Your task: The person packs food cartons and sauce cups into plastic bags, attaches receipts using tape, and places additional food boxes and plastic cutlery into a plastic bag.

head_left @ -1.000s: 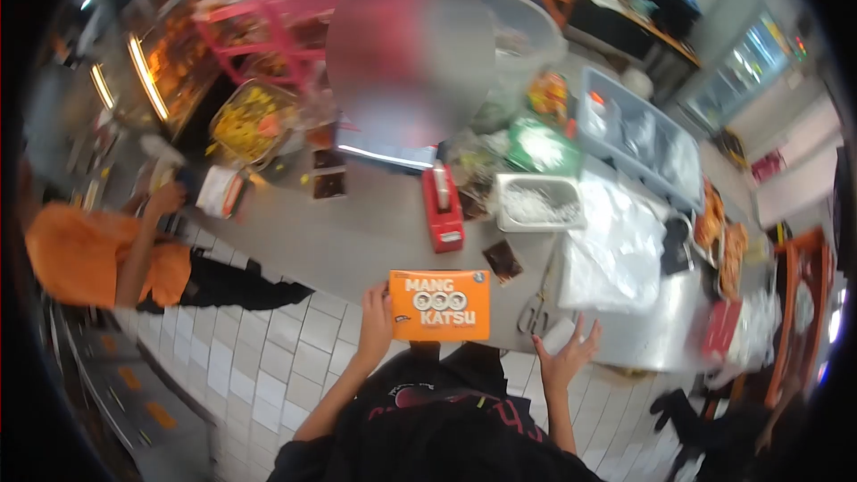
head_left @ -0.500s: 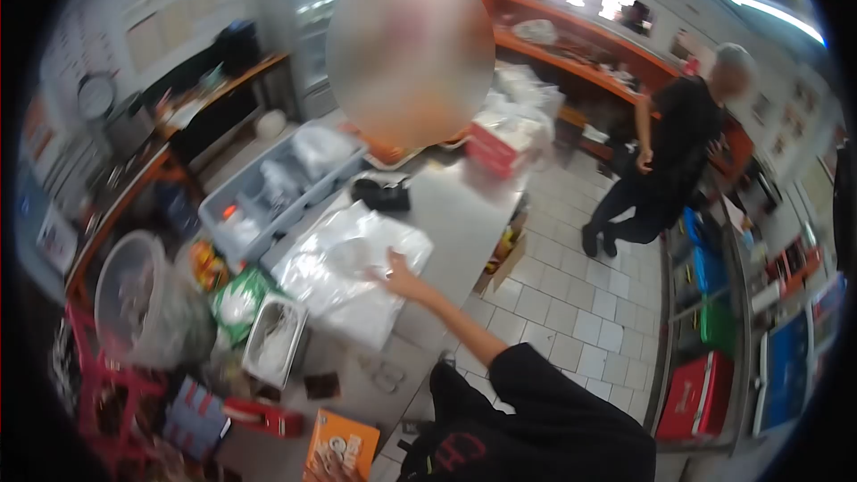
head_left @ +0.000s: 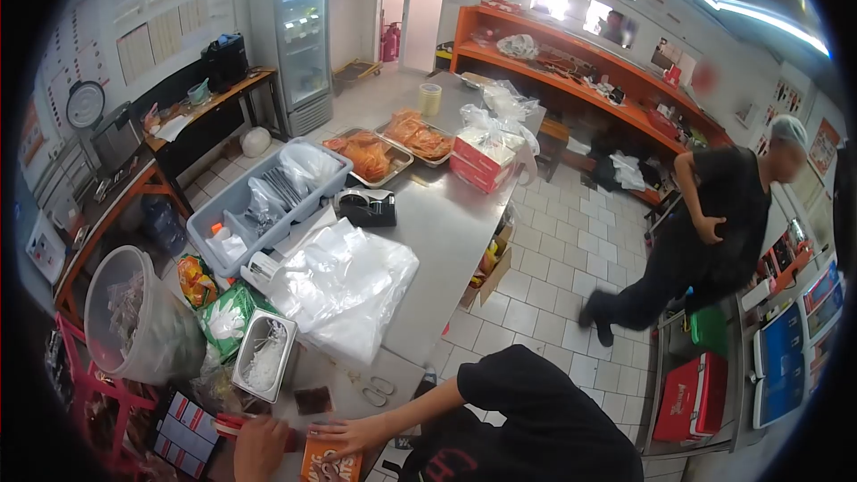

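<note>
the right hand is laid, fingers spread, across an orange box at the table's near edge. the left hand is held at a red tape dispenser; its grip cannot be told, the fingertips being hidden. beyond, a dark packet and scissors are seen, then clear plastic bags, then orange food.

From afar I see the box and scissors in front of the plastic bags on the bench, a pan front-left, trays behind.
</note>
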### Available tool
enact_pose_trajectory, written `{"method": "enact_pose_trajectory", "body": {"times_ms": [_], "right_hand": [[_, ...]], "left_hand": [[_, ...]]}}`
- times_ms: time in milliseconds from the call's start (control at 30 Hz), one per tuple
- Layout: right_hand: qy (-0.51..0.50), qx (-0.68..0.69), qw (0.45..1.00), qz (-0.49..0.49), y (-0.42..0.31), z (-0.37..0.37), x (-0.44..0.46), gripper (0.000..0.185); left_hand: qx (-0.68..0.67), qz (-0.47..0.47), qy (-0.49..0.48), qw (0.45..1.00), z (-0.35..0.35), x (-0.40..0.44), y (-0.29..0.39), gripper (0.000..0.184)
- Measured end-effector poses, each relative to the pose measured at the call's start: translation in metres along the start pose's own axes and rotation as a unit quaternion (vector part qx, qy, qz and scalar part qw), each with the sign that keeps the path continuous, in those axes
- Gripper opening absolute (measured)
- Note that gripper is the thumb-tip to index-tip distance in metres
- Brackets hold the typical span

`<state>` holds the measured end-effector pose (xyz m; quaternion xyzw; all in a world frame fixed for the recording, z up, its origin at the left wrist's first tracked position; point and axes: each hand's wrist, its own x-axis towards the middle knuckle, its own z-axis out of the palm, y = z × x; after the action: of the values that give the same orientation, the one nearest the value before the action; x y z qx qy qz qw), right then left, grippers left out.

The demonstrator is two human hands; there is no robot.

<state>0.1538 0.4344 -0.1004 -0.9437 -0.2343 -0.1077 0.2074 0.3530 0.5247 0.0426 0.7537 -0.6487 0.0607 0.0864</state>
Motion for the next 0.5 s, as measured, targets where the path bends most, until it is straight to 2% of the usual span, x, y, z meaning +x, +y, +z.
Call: {"method": "enact_pose_trajectory", "body": {"times_ms": [33,67,100,167,200,233,300,333,400,467,500], "right_hand": [[-0.002,0.000,1.000,-0.001,-0.001,0.002,-0.001,0.076],[0.021,0.000,1.000,-0.001,-0.005,0.000,0.000,0.070],[0.045,-0.001,0.999,0.000,-0.006,-0.002,0.002,0.064],[0.038,-0.021,0.999,-0.006,-0.008,-0.004,0.004,0.062],[0.032,-0.042,0.999,-0.007,-0.009,-0.004,0.004,0.060],[0.031,-0.042,0.999,-0.007,-0.006,0.000,0.004,0.060],[0.099,-0.063,0.991,-0.062,0.002,0.011,0.006,0.058],[0.099,-0.064,0.991,-0.062,0.001,0.008,0.005,0.058],[0.016,-0.031,0.999,-0.025,0.000,0.003,0.005,0.060],[-0.070,0.005,0.998,0.009,-0.005,-0.005,0.006,0.062],[-0.112,0.024,0.993,0.026,-0.007,-0.009,0.006,0.064]], "left_hand": [[-0.070,0.207,-0.158,0.963,-0.005,0.005,0.003,0.012],[-0.056,0.209,-0.185,0.959,-0.010,0.023,0.016,0.014],[-0.056,0.207,-0.185,0.959,0.008,0.027,0.015,0.014],[-0.209,0.273,-0.139,0.929,0.054,0.036,0.013,0.022],[-0.210,0.272,-0.138,0.929,0.060,0.041,0.013,0.022],[-0.129,0.393,-0.126,0.902,0.061,0.049,0.015,0.026],[-0.044,0.508,-0.111,0.853,0.074,0.054,0.018,0.029],[-0.061,0.494,-0.120,0.859,0.081,0.050,0.021,0.027],[-0.077,0.481,-0.129,0.864,0.093,0.047,0.022,0.026],[-0.001,0.405,-0.157,0.901,0.094,0.045,0.030,0.017],[-0.002,0.403,-0.159,0.901,0.098,0.044,0.032,0.017]]}}
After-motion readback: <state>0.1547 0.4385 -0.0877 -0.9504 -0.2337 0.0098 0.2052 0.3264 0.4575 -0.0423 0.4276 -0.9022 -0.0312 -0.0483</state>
